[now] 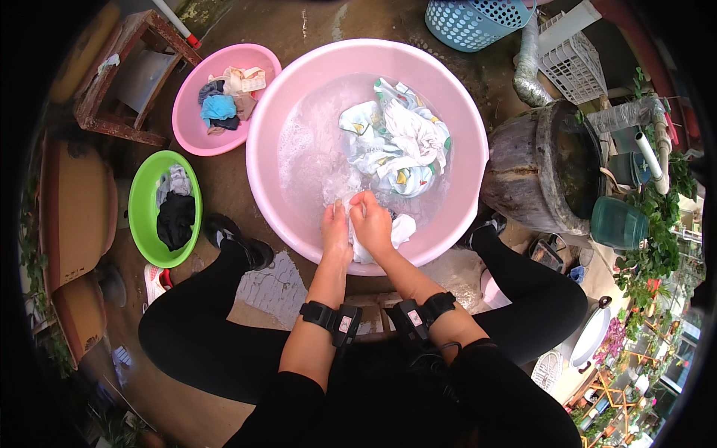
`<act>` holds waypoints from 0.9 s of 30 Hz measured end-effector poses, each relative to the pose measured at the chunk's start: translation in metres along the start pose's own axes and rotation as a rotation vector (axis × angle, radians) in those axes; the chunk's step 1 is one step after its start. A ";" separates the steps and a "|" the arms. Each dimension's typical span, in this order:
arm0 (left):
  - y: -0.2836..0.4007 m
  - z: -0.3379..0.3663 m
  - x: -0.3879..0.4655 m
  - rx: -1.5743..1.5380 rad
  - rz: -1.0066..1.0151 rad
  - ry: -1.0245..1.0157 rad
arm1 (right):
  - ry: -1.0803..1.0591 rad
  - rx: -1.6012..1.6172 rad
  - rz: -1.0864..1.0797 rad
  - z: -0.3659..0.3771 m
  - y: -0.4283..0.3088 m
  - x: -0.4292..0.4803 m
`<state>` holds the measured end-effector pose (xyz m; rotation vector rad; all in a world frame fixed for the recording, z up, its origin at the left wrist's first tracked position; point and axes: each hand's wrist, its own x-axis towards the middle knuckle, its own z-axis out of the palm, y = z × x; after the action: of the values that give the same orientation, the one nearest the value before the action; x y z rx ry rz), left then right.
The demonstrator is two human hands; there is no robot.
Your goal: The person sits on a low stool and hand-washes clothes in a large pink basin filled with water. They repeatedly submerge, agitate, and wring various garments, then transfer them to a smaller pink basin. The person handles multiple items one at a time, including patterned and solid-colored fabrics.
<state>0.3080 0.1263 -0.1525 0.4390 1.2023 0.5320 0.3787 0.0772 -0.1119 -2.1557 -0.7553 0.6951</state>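
A large pink basin (263,207) of sudsy water sits between my knees. Close to its near wall, my left hand (335,228) and my right hand (371,222) grip a wet white cloth (402,231) side by side, fists nearly together. Part of the cloth hangs below my hands against the basin wall, and the rest is hidden behind my right hand. A crumpled white garment (411,131) lies farther back to the right in the water. It rests on a pale patterned cloth (364,148) with green and yellow spots.
At the left stand a smaller pink basin (187,120) and a green basin (137,215), both holding clothes. A blue perforated basket (465,28) is at the back. Right of the large basin stands a big dark water vat (512,162). A wooden stand (92,103) is at back left.
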 end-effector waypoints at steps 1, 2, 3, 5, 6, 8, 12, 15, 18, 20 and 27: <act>-0.002 0.007 -0.008 -0.023 0.069 -0.043 | -0.013 -0.067 0.174 -0.007 0.009 0.013; 0.006 0.009 -0.010 0.095 0.102 -0.045 | -0.097 -0.030 0.115 -0.014 0.018 0.018; 0.011 0.012 -0.015 0.157 0.167 -0.077 | -0.184 -0.006 0.090 -0.022 0.027 0.023; 0.018 0.016 -0.021 0.245 0.353 -0.144 | -0.270 0.248 0.211 -0.033 0.042 0.032; 0.018 0.018 -0.024 0.360 0.310 -0.166 | -0.260 0.482 0.351 -0.037 0.049 0.037; 0.016 0.017 -0.023 0.512 0.362 -0.327 | -0.206 0.827 0.540 -0.037 0.057 0.045; -0.001 0.005 -0.003 0.656 0.338 -0.143 | -0.455 0.606 0.245 -0.016 0.043 0.041; -0.001 -0.018 0.021 0.185 0.010 -0.006 | -0.154 0.430 0.103 0.000 0.007 -0.003; 0.008 -0.033 0.035 -0.125 -0.286 -0.142 | -0.058 0.281 -0.297 0.003 -0.030 -0.042; 0.009 -0.030 0.030 -0.396 -0.361 -0.666 | -0.188 0.198 -0.307 0.001 -0.039 -0.036; 0.016 0.004 -0.012 -0.392 -0.155 -0.225 | 0.085 0.105 -0.113 0.013 -0.015 0.003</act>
<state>0.3065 0.1311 -0.1328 0.0671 0.8810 0.5529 0.3674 0.0939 -0.1082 -2.0179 -0.7723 0.5685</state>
